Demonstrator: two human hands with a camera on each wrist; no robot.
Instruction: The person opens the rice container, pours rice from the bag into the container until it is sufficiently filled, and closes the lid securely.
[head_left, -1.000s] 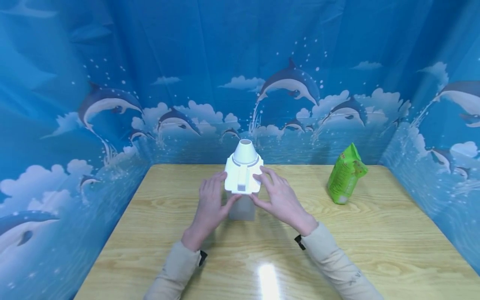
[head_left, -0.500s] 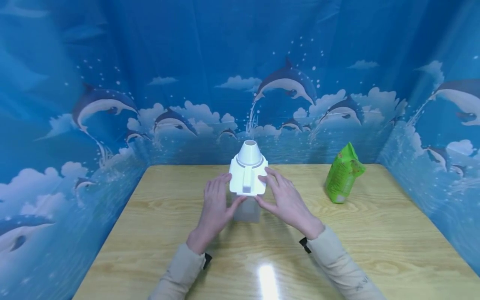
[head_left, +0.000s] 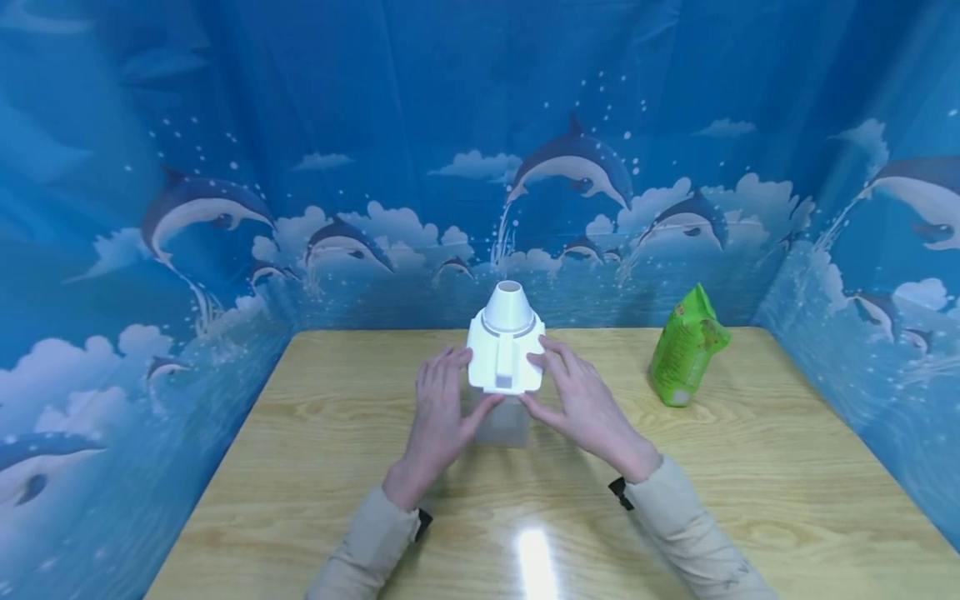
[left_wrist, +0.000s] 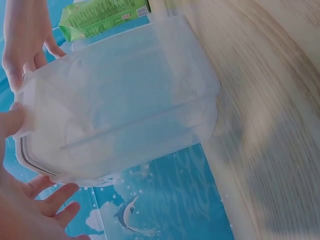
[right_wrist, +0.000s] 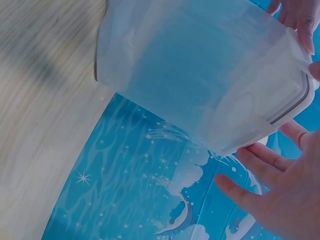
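A tall translucent plastic storage container [head_left: 502, 427] stands upright near the back middle of the wooden table. Its white lid [head_left: 486, 357] carries a cone-shaped spout piece [head_left: 508, 308], open at the top. With thumb at the front edge and fingertips along the left side, my left hand [head_left: 441, 408] holds the lid. My right hand [head_left: 592, 412] grips the opposite side the same way, its thumb close to the left one. Both wrist views show the see-through container body [left_wrist: 125, 95], with the blue backdrop visible through it and fingers at the lid's rim.
A green printed bag [head_left: 686, 350] stands upright on the right side of the table [head_left: 337, 450]. Blue dolphin-print curtains [head_left: 420, 125] enclose the table at the back and both sides.
The container and both hands have shifted a little to the right on the table. The hold on the lid looks the same, and the green bag stays in its place.
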